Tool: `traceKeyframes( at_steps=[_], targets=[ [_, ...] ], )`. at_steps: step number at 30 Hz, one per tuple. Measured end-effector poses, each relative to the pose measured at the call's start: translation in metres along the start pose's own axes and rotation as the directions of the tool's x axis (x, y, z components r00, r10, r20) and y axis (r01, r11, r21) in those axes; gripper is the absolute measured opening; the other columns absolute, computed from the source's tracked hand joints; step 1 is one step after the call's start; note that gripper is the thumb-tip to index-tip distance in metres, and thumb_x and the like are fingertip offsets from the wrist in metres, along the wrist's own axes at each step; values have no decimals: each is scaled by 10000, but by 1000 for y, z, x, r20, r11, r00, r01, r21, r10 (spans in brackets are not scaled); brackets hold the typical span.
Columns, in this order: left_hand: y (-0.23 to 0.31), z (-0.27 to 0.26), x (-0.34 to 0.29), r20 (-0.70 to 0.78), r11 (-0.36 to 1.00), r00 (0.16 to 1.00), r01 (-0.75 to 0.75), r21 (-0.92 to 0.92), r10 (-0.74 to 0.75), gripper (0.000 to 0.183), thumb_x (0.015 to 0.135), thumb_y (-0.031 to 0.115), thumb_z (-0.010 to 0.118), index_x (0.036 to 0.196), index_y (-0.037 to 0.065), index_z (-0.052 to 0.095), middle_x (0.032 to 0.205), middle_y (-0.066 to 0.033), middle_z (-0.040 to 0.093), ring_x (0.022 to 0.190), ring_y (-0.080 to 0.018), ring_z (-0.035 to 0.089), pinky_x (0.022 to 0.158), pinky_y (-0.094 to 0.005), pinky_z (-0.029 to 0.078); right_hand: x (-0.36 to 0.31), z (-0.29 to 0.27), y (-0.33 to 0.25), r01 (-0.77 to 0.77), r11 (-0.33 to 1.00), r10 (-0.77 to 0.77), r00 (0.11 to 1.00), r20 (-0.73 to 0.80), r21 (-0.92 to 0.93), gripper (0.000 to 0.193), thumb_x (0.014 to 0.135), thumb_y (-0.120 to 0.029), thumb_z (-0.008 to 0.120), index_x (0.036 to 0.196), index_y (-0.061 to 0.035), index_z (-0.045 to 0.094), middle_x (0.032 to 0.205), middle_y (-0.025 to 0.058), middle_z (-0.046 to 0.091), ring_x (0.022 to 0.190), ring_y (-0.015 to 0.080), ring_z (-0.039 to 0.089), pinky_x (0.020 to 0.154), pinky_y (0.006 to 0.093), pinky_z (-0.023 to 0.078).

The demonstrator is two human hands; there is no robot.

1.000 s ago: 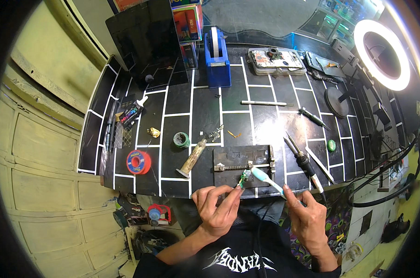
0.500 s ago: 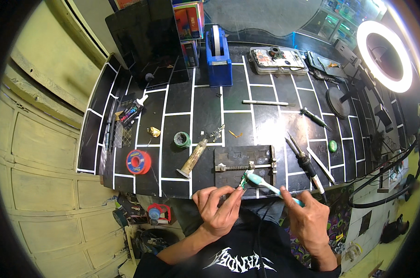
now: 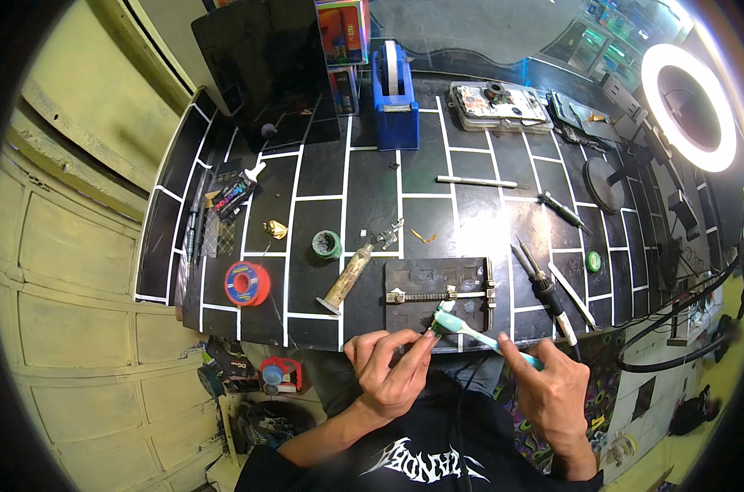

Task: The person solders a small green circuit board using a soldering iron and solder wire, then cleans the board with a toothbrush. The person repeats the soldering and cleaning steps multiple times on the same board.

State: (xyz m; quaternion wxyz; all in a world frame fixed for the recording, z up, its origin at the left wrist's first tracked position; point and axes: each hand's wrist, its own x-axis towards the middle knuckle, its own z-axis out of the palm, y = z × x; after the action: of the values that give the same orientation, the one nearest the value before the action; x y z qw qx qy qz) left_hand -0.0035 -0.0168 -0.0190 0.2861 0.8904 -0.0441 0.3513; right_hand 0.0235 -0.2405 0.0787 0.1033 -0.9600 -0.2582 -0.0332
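Note:
My left hand (image 3: 391,373) pinches a small green circuit board (image 3: 436,326) at the near edge of the bench. My right hand (image 3: 550,394) is closed round the handle of a pale turquoise toothbrush (image 3: 478,335). The brush head lies against the board and covers part of it. Just beyond both hands is a dark board holder (image 3: 413,315) with a metal rail and a spring. To the right of the holder rests a soldering iron (image 3: 546,289) with a black and white handle, beside a slim white stick (image 3: 572,293).
A flux syringe (image 3: 346,279), an open green jar (image 3: 327,244) and a red solder spool (image 3: 247,284) stand left of the holder. Farther back are a blue tape dispenser (image 3: 397,123), a metal pen-like tool (image 3: 477,182), a screwdriver (image 3: 561,211) and a lit ring lamp (image 3: 652,107).
The brush head has shifted slightly over the board, now covering more of it. Both hands keep their grips. The whole view has moved a little, so the bench things sit slightly farther right.

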Motion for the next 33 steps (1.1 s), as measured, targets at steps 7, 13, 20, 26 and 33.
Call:
traceKeyframes(
  at_steps=[7, 13, 20, 26, 33],
  targets=[
    [-1, 0, -2, 14, 1000, 1000, 19, -22, -19, 332, 755, 97, 844, 1076, 157, 780, 950, 62, 668, 863, -172, 546, 840, -352, 342, 5, -8, 2, -20, 1000, 20, 1000, 2, -12, 638, 737, -55, 688, 1345, -247, 678, 737, 32, 461, 578, 214, 537, 465, 379, 395],
    [-2, 1, -5, 18, 1000, 1000, 16, -24, -16, 358, 734, 89, 847, 1079, 156, 782, 958, 57, 669, 861, -175, 542, 843, -357, 331, 7, -6, 4, -41, 999, 40, 999, -26, -35, 641, 730, -46, 691, 1337, -252, 682, 729, 31, 467, 574, 213, 546, 474, 368, 414],
    [-3, 1, -6, 25, 1000, 1000, 17, -25, -16, 395, 708, 68, 843, 1089, 155, 785, 969, 58, 663, 863, -176, 539, 839, -361, 323, 12, -15, -4, -20, 1000, 19, 985, 172, 6, 565, 699, -13, 721, 1221, -230, 752, 695, 46, 469, 574, 219, 566, 481, 370, 410],
    [-5, -4, -6, 82, 1000, 997, -7, -23, 9, 400, 703, 77, 830, 1094, 150, 785, 997, 40, 654, 873, -181, 539, 834, -361, 325, 19, -27, 5, -70, 997, 66, 992, 104, 32, 555, 688, -25, 728, 1205, -225, 759, 680, 47, 478, 579, 225, 574, 499, 374, 415],
    [-5, -4, -9, 83, 1000, 996, -16, -22, 18, 415, 698, 89, 832, 1105, 151, 783, 1006, 40, 652, 885, -178, 528, 828, -370, 322, 23, -37, 10, -39, 998, 25, 975, 220, 59, 524, 702, -10, 722, 1181, -217, 772, 723, 53, 555, 586, 224, 582, 499, 367, 414]
  ],
)
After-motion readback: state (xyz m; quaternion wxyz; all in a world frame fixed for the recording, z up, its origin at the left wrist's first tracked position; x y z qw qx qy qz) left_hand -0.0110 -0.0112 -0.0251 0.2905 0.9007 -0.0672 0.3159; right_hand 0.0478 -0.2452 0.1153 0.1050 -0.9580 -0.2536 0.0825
